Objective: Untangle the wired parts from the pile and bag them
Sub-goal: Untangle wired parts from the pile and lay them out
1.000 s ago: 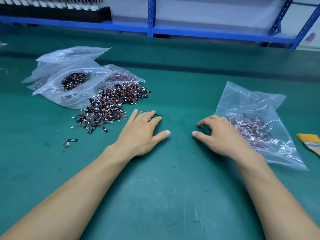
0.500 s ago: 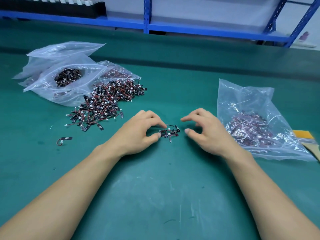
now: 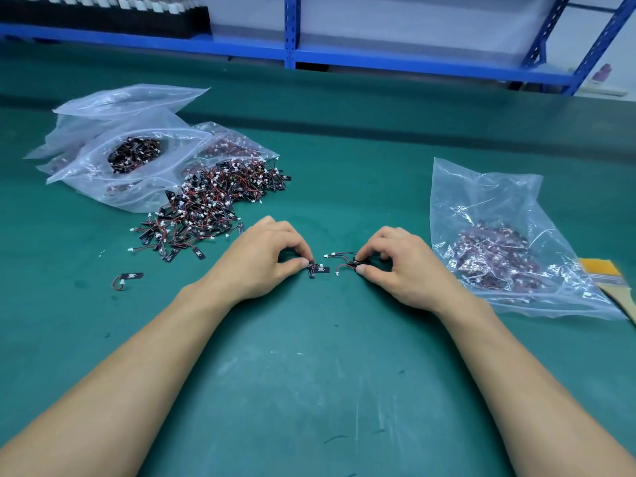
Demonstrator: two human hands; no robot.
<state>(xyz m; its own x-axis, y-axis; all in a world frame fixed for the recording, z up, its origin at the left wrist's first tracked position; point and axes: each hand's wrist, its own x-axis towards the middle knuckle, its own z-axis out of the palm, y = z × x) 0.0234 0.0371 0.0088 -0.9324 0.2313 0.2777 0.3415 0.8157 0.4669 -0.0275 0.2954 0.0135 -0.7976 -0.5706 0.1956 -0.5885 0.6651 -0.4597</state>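
Mid-counter (image 3: 309,373), the left grip (image 3: 263,261) and right grip (image 3: 404,266) each pinch wired parts (image 3: 320,269), with the pile (image 3: 213,204) at ten o'clock and the bag (image 3: 499,242) at three. If leads are snagged, pulling hard could tear a wire loose.

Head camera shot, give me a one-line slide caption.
Left hand and right hand each pinch small wired parts on the green mat, loose pile at left, part-filled clear bag at right.
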